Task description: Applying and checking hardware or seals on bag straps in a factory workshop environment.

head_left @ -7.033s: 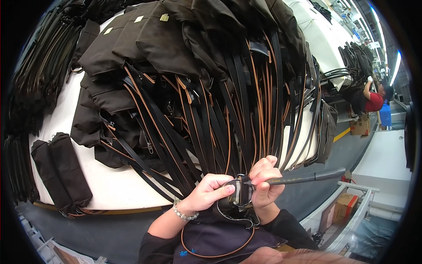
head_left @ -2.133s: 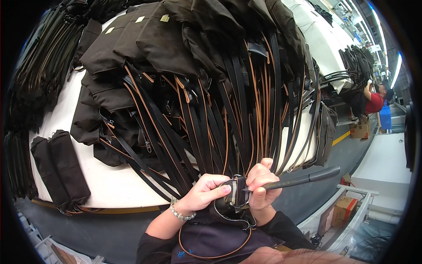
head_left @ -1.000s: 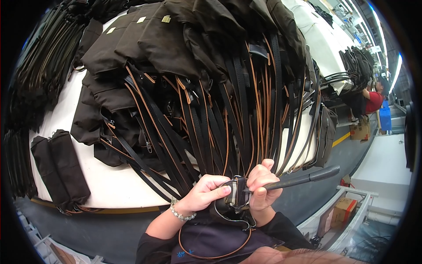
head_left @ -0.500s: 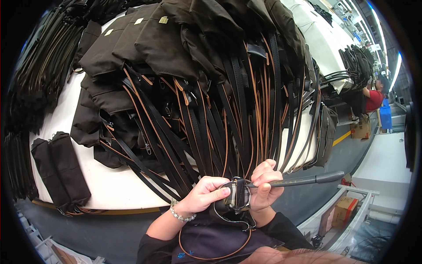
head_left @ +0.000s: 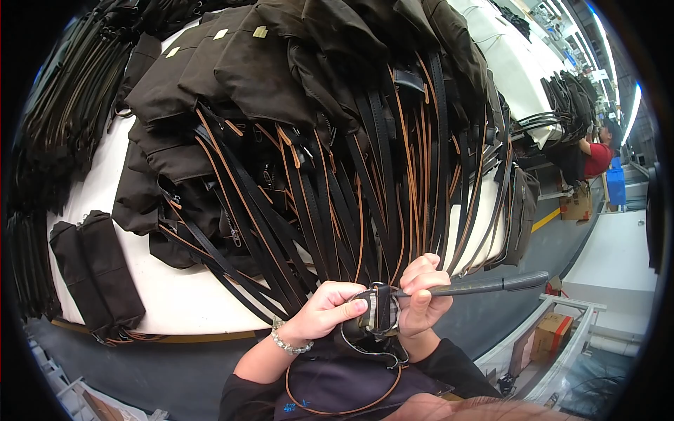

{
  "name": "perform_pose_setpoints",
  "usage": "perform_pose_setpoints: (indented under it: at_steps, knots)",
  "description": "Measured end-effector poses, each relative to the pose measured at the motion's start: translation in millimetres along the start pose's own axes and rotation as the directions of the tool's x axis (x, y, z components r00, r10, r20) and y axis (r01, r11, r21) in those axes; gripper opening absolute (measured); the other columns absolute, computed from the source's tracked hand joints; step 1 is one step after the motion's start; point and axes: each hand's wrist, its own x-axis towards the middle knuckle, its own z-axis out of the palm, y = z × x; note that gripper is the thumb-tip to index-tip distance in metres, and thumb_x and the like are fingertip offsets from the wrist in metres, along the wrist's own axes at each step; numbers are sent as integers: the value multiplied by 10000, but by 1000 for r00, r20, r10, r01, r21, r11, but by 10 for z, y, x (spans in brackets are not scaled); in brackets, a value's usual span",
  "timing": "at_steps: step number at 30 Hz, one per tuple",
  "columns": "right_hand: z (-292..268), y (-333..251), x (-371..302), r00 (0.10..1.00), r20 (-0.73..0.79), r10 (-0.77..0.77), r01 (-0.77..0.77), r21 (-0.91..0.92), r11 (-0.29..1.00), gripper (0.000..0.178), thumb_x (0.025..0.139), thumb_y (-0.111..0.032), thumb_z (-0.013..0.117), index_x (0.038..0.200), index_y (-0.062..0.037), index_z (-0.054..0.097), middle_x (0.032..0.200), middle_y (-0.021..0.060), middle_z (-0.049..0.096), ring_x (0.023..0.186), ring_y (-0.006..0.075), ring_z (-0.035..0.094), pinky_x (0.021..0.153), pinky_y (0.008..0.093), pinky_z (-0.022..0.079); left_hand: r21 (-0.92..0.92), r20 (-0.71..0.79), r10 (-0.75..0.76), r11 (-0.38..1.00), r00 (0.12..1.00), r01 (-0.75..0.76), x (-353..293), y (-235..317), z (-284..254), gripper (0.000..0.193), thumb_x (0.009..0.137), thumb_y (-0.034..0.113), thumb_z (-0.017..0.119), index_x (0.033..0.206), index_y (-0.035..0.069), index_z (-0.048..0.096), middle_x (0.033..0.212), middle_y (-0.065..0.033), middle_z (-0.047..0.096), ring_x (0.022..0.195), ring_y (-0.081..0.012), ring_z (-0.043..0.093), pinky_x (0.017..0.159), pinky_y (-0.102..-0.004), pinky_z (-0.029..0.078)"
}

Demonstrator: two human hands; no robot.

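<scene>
Head view: my right hand [head_left: 425, 296] grips one tool [head_left: 484, 286], flatter than a second ago. My left hand [head_left: 326, 309] pinches one dark piece [head_left: 382, 316] by the table's [head_left: 200, 309] near edge.

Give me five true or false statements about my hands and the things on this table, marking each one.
1. The right hand holds a long, black, stick-shaped tool. True.
2. The left hand holds nothing. False: it grips a small, dark, strapped piece.
3. A bracelet of pale, round beads circles the left wrist. True.
4. Dark brown fabric bags lie heaped on a white tabletop. True.
5. Every strap is plain white. False: black straps with orange-brown edges show.
</scene>
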Motion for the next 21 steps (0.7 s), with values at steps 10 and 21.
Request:
perform_pose_setpoints:
  at_steps: [10,21]
  knots:
    - [-48,27,-28,1000,7,8,-9,88,996,201,835,-234,556,742,-66,500,580,2,505,514,117,477,709,280,264,-33,93,38,999,995,-35,0,-27,-53,217,890,133,489,933,-62,572,805,-4,582,717,-25,481,637,-184,406]
    - [-51,38,-41,1000,11,0,-1,106,994,202,837,-229,553,737,-62,499,577,2,504,514,118,484,718,280,265,34,53,37,999,998,-39,-3,-52,-46,217,888,155,497,876,-49,571,753,24,547,677,-20,440,602,-179,375]
